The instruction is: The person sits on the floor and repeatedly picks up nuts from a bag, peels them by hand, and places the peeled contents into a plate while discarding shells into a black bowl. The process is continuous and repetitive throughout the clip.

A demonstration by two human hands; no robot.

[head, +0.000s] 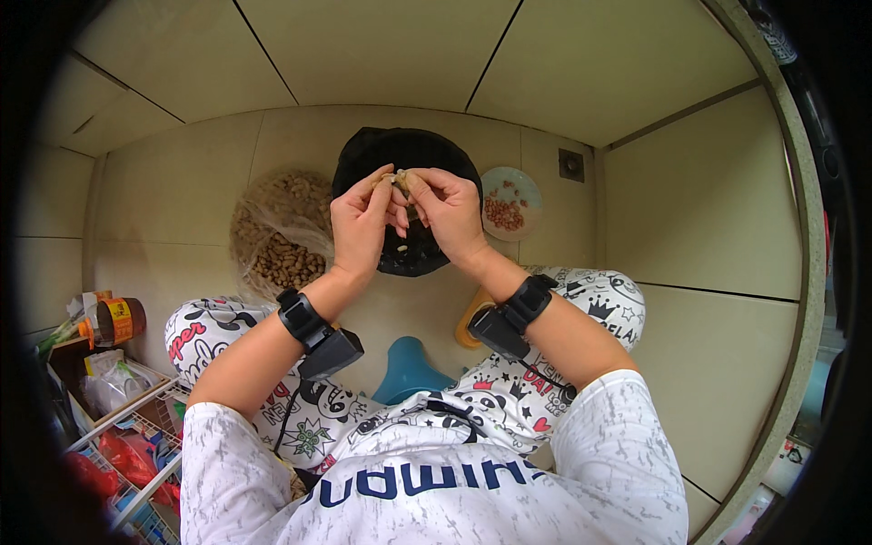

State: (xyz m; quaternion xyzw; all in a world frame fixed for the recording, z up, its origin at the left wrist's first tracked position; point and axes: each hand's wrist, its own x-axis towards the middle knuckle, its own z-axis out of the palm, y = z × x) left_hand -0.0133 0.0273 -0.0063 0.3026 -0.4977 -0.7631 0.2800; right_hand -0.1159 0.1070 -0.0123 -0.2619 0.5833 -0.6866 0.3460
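Note:
My left hand [366, 216] and my right hand [447, 208] meet over a bin lined with a black plastic bag [368, 151]. Between the fingertips of both is a peanut shell [400, 178], which looks split; whether a kernel sits in it I cannot tell. A pale bit of shell [402, 248] lies lower down on the black liner. Left of the bin stands a clear plastic bag [313, 235] of unshelled peanuts [289, 262]. To the right, a pale round plate [521, 228] bears shelled reddish peanut kernels [504, 214].
A blue plastic stool [409, 371] shows between my legs, and a yellow-orange object [470, 320] lies by my right knee. At left are a wire rack [146, 415] with plastic bags and a bottle of dark liquid [122, 321]. A floor drain [571, 165] is near the right wall.

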